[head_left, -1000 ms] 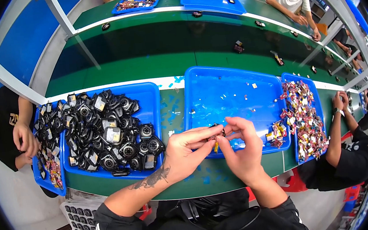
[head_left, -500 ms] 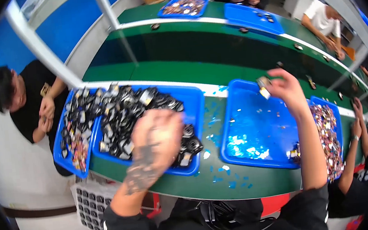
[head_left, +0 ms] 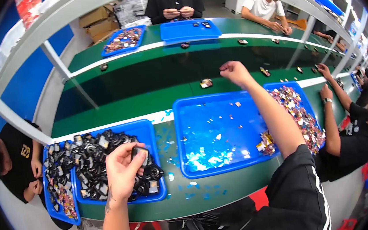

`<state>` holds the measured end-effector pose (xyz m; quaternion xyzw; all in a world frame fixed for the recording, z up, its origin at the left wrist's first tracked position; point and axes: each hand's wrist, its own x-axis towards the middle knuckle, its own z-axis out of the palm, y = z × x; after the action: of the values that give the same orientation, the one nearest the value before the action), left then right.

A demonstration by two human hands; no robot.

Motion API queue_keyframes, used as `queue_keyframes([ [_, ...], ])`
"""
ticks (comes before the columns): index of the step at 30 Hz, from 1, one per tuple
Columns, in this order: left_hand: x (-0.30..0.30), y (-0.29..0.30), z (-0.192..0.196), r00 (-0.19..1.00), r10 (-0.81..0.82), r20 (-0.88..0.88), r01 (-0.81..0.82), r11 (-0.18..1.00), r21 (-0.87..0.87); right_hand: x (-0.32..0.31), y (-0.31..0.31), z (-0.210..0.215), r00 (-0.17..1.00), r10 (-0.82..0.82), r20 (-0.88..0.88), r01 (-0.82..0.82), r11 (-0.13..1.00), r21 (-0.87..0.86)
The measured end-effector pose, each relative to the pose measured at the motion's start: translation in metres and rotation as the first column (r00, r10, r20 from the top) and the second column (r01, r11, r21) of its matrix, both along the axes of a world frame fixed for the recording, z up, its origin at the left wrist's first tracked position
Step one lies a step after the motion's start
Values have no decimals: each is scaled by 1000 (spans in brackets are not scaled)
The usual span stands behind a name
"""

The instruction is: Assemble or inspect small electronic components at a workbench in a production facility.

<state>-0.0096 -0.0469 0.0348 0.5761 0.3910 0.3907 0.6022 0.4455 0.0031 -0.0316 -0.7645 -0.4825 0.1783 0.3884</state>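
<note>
Where the green worktop (head_left: 129,212) begins on my left, one narrow blue tray (head_left: 49,207), dark units mixed with coloured small parts. Next, one wider blue tray (head_left: 152,138), heaped with black watch-like units (head_left: 93,161); by my judgement, plenty left to handle. Above its right part, my left hand (head_left: 122,167), thumb and fingers closed on one dark squarish unit (head_left: 139,155), off the pile. Its dark flat face is tipped up toward me; part lies under my thumb, so I cannot tell its long axis surely. Then scraps of blue film (head_left: 206,196), loose on the worktop. One large blue tray (head_left: 220,127), mostly bare, with bright film pieces and a few small bits. Beyond it, one unit (head_left: 206,83) lying alone on the green belt (head_left: 163,87), evidently set out; long axis roughly left to right. To its right, my right hand (head_left: 235,73), raised, fingers loosely curled and narrow; no item visible, though I cannot tell whether the fingertips meet. Last, one blue tray (head_left: 300,91) of loose coloured parts (head_left: 297,115), already separate.
</note>
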Motion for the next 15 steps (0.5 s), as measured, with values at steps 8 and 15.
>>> queue_keyframes([
  [8,75,-20,-28,914,-207,349,361,808,-466,-9,-152,51,769,357,530,-137,903,-408],
  [15,77,-21,-31,908,-260,328,372,859,-350,-27,-175,44,507,408,759,-150,909,-389],
])
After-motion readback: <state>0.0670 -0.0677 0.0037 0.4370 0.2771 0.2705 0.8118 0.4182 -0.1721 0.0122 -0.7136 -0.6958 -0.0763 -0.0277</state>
